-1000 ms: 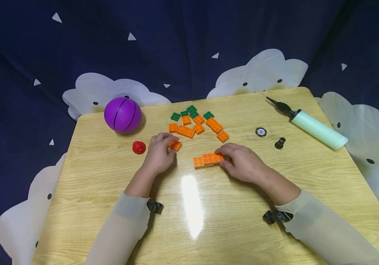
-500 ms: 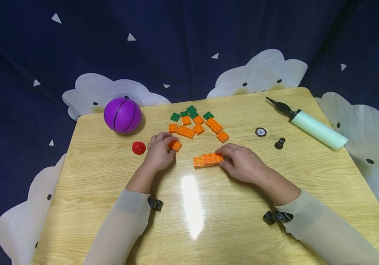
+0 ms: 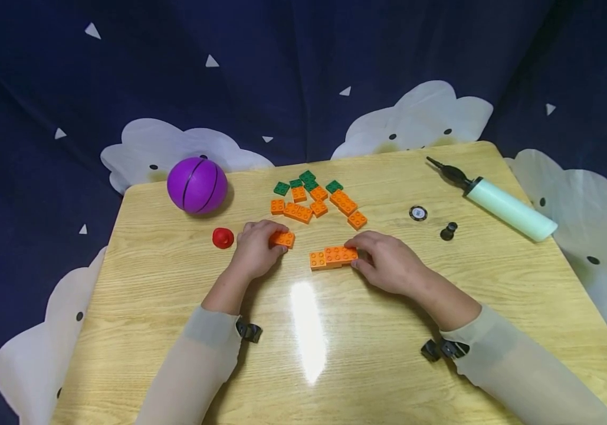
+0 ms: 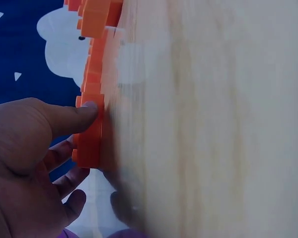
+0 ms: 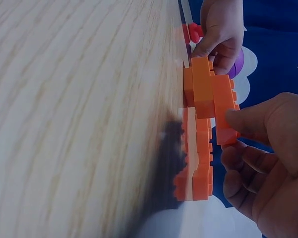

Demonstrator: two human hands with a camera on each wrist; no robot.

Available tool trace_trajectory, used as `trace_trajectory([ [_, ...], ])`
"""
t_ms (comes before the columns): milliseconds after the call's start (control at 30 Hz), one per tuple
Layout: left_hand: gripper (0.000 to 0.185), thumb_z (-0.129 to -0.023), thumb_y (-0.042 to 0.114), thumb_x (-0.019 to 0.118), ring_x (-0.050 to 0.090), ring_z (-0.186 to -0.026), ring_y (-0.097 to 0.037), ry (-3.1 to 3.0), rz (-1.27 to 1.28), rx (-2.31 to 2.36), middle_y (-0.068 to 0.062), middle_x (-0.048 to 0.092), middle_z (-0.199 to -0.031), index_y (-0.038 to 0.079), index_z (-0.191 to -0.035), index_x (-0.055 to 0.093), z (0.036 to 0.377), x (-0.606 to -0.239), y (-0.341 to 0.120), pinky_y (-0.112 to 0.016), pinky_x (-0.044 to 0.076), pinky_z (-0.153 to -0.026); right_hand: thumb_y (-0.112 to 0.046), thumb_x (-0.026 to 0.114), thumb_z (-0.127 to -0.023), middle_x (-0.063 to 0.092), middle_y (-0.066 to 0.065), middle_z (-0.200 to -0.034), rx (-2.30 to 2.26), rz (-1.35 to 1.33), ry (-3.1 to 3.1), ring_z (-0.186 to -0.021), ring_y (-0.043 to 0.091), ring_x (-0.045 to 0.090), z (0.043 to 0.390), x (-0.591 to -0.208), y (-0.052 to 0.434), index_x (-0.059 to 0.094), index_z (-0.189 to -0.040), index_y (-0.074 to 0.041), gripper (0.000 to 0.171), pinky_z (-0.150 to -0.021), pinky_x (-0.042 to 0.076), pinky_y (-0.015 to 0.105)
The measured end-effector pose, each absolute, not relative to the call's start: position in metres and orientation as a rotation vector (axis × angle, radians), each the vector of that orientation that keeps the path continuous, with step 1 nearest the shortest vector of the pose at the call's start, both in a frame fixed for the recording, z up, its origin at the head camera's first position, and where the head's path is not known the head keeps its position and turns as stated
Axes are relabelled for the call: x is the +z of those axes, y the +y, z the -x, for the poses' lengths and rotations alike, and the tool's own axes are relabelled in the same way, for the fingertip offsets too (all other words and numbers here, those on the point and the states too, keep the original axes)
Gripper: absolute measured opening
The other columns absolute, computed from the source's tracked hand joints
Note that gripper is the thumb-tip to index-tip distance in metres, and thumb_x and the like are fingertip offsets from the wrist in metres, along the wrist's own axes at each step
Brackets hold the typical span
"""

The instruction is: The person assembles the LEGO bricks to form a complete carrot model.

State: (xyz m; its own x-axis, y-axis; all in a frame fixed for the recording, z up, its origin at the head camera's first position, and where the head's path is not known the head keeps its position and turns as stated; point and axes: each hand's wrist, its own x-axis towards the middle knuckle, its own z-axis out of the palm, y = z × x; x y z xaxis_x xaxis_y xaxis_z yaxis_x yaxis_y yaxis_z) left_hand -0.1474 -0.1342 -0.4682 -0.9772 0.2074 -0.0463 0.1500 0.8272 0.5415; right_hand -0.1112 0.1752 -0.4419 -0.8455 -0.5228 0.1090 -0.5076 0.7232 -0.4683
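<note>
In the head view my left hand point(image 3: 258, 248) pinches an orange toy building brick point(image 3: 285, 239) at the table surface. The left wrist view shows the thumb on one long side of that brick point(image 4: 92, 131). To its right, my right hand point(image 3: 388, 260) holds the right end of an orange brick assembly point(image 3: 339, 254), one brick set on another and offset sideways. In the right wrist view this assembly point(image 5: 223, 109) sits between thumb and fingers, its held end raised off the table. A small gap separates the two hands' bricks in the head view.
Behind the hands lie several loose orange bricks point(image 3: 297, 212) and green bricks point(image 3: 307, 176). A purple ball point(image 3: 197, 185) and a small red object point(image 3: 223, 238) are at the left. At the right are a poker chip point(image 3: 417, 213), a black chess pawn point(image 3: 448, 231) and a hand pump point(image 3: 510, 206).
My left hand has shifted slightly toward me, turning its orange brick to lie more nearly crosswise. My right hand and the brick assembly stay in place.
</note>
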Motion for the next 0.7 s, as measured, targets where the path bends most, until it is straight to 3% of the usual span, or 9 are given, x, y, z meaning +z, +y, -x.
trace_trajectory([
  [200, 0.036, -0.092, 0.023, 0.081, 0.045, -0.129, -0.03, 2.89, -0.272, 0.906, -0.003, 0.063, -0.137, 0.02, -0.127, 0.072, 0.14, -0.467, -0.133, -0.051, 0.031, -0.098, -0.023, 0.074, -0.096, 0.067, 0.009, -0.133, -0.772, 0.867, 2.885, -0.122, 0.029, 0.064, 0.111, -0.442, 0.174, 0.071, -0.129, -0.012, 0.035, -0.103, 0.051, 0.049],
  [700, 0.038, -0.091, 0.025, 0.083, 0.054, -0.125, -0.027, 2.88, -0.436, 1.008, 0.0, 0.066, -0.13, 0.019, -0.127, 0.072, 0.12, -0.455, -0.121, -0.051, 0.037, -0.105, -0.022, 0.074, -0.096, 0.068, 0.009, -0.131, -0.769, 0.892, 2.888, -0.12, 0.029, 0.065, 0.112, -0.444, 0.174, 0.071, -0.129, -0.011, 0.034, -0.101, 0.052, 0.049],
])
